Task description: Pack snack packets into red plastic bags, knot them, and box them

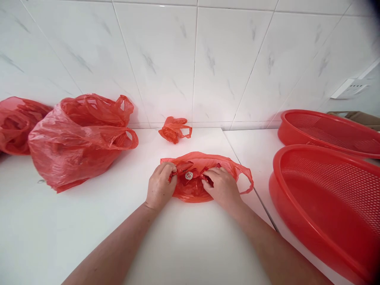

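A red plastic carrier bag [192,196] lies open on the white tabletop, one loop handle spread out to the right. Small shiny red wrapped packets [195,172] sit inside its mouth, one showing a round white label with red marks. My left hand [162,184] is at the bag's left end, its fingers pinched on a red packet; the fingertips are partly hidden. Over the right part of the mouth, my right hand [222,185] has thumb and fingers closed on another shiny red packet.
A large, full-looking red bag [80,150] stands at the left, with another red bag [18,126] beyond it. A small crumpled red bag [175,130] lies near the tiled wall. Two red perforated plastic baskets [279,158] stand at the right, past a seam in the tabletop.
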A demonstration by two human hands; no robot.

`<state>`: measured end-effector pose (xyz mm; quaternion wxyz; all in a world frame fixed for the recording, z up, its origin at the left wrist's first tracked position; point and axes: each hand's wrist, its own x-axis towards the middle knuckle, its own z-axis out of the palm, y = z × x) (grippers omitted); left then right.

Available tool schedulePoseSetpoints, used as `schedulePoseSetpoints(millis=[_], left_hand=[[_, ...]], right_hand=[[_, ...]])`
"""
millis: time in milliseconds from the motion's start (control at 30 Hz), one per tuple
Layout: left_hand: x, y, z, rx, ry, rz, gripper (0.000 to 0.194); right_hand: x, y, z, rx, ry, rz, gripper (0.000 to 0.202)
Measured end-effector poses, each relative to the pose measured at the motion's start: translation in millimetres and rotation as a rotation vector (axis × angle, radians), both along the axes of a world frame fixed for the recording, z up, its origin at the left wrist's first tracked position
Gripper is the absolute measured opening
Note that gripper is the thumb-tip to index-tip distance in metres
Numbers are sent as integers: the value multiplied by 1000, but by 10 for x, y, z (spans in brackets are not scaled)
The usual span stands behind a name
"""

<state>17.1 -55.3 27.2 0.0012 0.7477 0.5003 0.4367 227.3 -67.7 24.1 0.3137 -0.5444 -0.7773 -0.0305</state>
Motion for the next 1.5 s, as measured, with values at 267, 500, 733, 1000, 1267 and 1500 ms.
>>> schedulePoseSetpoints(millis=[267,500,733,1000,1267,1500], left_hand=[[-8,12,-12,18,-1,-4,19],[-6,10,-18,17,-1,-5,20],[-6,11,-15,15,-6,-19,20],[-8,10,-24,29,2,-11,21],[1,13,-30,19,2,-14,22],[12,12,-42,12,-2,-21,22]], right_hand=[[24,-43,105,223,204,29,20],[40,-53,74,82,419,-108,16],[63,-2,57,-83,464,-144,17],[92,17,20,-182,574,-229,18],[9,-44,61,89,243,-113,24],[-159,-42,23,-4,-89,200,38]])
